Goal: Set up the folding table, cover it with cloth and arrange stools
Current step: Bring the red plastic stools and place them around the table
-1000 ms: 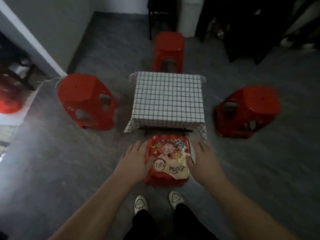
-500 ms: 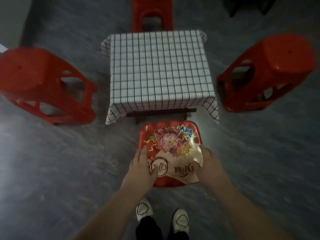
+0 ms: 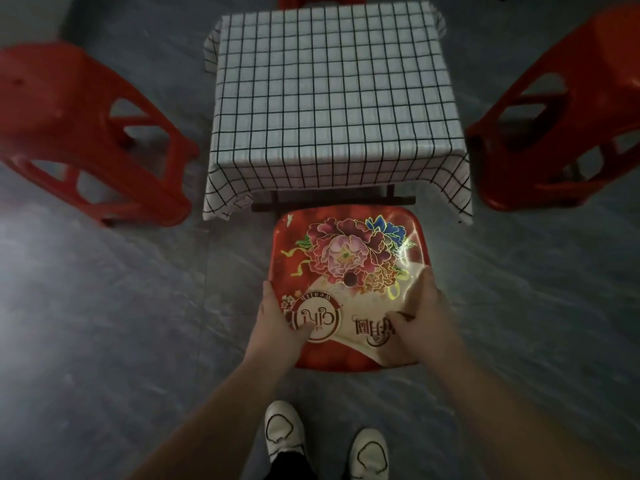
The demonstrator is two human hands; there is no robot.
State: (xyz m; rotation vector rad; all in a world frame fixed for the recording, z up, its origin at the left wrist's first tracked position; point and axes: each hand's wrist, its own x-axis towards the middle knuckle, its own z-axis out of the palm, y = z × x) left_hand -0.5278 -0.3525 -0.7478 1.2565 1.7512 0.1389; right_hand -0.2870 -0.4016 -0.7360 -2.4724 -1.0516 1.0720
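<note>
Head view: stool-arranging step. Flowered stool (image 3: 346, 244) stands just beside the cloth (image 3: 329, 91) and its near edge. Left hand (image 3: 280, 327) and right hand (image 3: 420, 323) grip the seat's sides, thumbs on top. Next, likely: square it to the table, then let go.

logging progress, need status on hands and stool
Left hand and right hand grip flowered stool by seat sides. Stool at near edge of clothed table. No obstruction seen.
</note>
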